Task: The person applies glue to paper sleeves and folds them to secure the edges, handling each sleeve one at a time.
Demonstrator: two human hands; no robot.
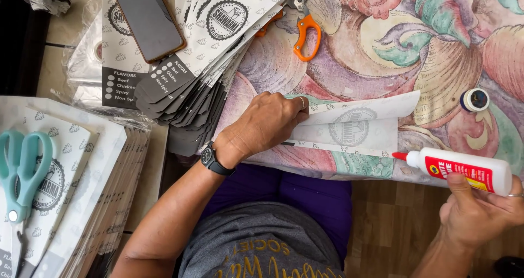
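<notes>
The left hand (pixel 267 122) lies knuckles up on a folded white paper bag (pixel 349 128), fingers curled and pressing its left end flat against the flowered cloth (pixel 436 48); it grasps nothing, only holds the bag down. A black watch (pixel 210 159) sits on that wrist and a ring on one finger. The bag lies across the near edge of the cloth, its upper flap angled up to the right, a round grey stamp in its middle. The right hand (pixel 480 212) grips a white glue bottle (pixel 464 171) with a red label, held level just right of the bag, its red tip (pixel 399 155) pointing left and close to the bag's lower right corner; whether it touches I cannot tell. The bottle's cap (pixel 474 100) stands on the cloth, well above the bottle. Orange scissors (pixel 305 29) lie at the cloth's top. A fanned stack of bags (pixel 202 70) rests left of the cloth with a phone (pixel 147 18) on top. Another pile (pixel 82 190) lies at far left, teal scissors (pixel 22 174) on it.
</notes>
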